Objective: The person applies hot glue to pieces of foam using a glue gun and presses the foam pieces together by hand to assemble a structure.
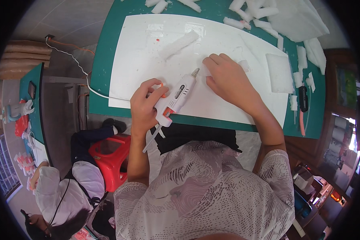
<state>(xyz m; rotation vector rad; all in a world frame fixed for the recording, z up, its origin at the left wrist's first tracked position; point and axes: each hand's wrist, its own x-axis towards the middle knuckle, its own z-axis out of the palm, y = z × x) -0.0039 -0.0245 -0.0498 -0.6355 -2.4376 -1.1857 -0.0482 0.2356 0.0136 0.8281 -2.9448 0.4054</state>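
My left hand [143, 102] is closed around the handle of a white hot glue gun [182, 94] with an orange trigger. A clear glue stick [151, 141] sticks out of its rear, and its nozzle points up and to the right. Just right of the nozzle, my right hand [230, 78] is closed with its fingers bent, pinching a small whitish foam piece [204, 71] that its fingers partly cover. Beyond the nozzle a white foam strip [179, 45] lies on a white sheet [128, 48].
Under the sheet is a green tabletop [101, 68]. Foam scraps [264, 12] crowd the far right, with a foam block [279, 73] and a black-handled tool [303, 98] on the right. A white cord [82, 72] runs leftward. Another person [64, 188] sits at lower left beside a red stool [113, 160].
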